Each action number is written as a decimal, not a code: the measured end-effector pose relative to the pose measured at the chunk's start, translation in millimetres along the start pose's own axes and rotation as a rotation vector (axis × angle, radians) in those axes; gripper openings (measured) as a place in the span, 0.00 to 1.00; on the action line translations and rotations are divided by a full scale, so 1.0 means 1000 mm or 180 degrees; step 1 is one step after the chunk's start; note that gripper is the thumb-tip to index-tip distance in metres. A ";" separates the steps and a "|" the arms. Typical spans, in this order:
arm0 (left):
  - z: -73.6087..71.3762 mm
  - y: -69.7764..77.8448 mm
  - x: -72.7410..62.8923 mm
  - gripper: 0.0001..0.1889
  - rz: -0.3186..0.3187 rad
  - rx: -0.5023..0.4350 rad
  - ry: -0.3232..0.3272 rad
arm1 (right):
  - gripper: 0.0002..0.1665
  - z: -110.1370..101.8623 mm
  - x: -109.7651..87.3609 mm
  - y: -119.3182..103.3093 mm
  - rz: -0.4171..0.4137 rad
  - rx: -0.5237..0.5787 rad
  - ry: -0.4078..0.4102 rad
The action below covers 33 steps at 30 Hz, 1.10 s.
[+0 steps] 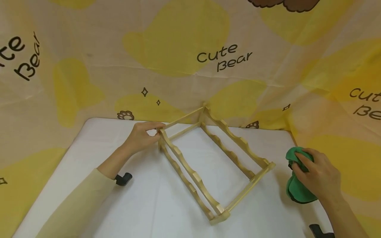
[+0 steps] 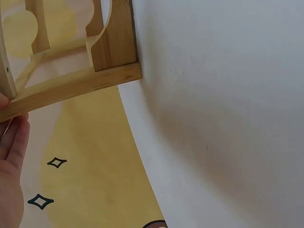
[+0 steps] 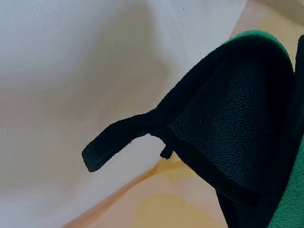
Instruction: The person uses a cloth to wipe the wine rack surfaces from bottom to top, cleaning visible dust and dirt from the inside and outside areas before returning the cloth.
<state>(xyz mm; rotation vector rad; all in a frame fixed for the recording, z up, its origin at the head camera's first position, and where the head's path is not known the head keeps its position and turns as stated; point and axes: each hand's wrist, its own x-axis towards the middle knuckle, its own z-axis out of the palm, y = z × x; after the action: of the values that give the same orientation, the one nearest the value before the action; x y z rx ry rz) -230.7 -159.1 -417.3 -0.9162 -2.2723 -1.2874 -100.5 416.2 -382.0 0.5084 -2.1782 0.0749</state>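
Note:
My left hand [image 1: 143,137] pinches the near-left upper corner of a pale wooden rack [image 1: 196,178] with wavy, notched rails. The rack stands at an angle on the white table. Close up in the left wrist view, fingers lie around the end of a wooden bar [image 2: 71,90]. Off to the right of the rack, my right hand [image 1: 321,173] grips a bunched green cloth [image 1: 300,192]. Black edging and a dark underside show on the cloth [image 3: 228,118] in the right wrist view, with a black loop [image 3: 109,142] sticking out.
The white table [image 1: 134,211] meets a yellow-and-cream printed curtain [image 1: 184,39] at the back and on both sides. A black angled piece [image 1: 125,178] lies by the left wrist. Another black piece [image 1: 318,230] shows at the lower right, near the right forearm.

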 end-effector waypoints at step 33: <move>0.028 -0.039 0.060 0.16 -0.0015 0.0404 0.0040 | 0.34 0.005 0.004 -0.002 -0.0031 0.0059 -0.0066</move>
<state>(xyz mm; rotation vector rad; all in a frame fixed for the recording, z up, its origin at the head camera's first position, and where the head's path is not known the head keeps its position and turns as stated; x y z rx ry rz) -301.0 -128.1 -419.3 -0.8566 -2.3177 -1.1328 -104.9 411.7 -382.2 0.5324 -2.1969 0.0852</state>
